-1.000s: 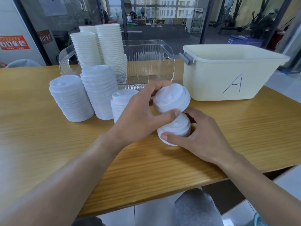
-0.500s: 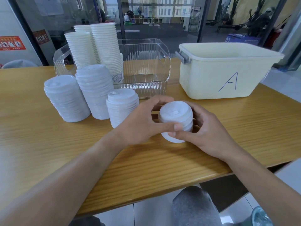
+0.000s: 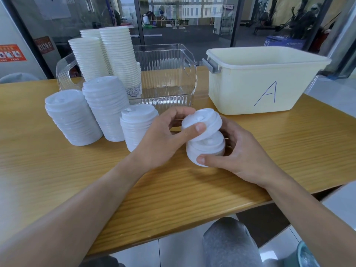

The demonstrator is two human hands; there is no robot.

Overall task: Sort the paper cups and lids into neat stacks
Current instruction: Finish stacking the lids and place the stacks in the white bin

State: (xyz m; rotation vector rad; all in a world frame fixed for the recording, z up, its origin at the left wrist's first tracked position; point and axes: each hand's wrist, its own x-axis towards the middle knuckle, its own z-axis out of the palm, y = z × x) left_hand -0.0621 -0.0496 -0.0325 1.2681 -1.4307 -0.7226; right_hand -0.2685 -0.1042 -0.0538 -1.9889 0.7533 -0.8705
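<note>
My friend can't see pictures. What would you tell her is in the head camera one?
A person's left hand tilts a white lid off a short lid stack that the right hand grips on a wooden table. Three taller lid stacks stand to the left, with cup stacks in a clear bin and a cream tub marked A behind.

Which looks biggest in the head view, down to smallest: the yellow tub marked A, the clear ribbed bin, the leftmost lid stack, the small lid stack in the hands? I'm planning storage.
1. Yellow tub.
2. Clear ribbed bin, partly hidden by cups, so its place is less sure.
3. Leftmost lid stack.
4. Small lid stack, held by the right hand, though nearest the camera.
</note>
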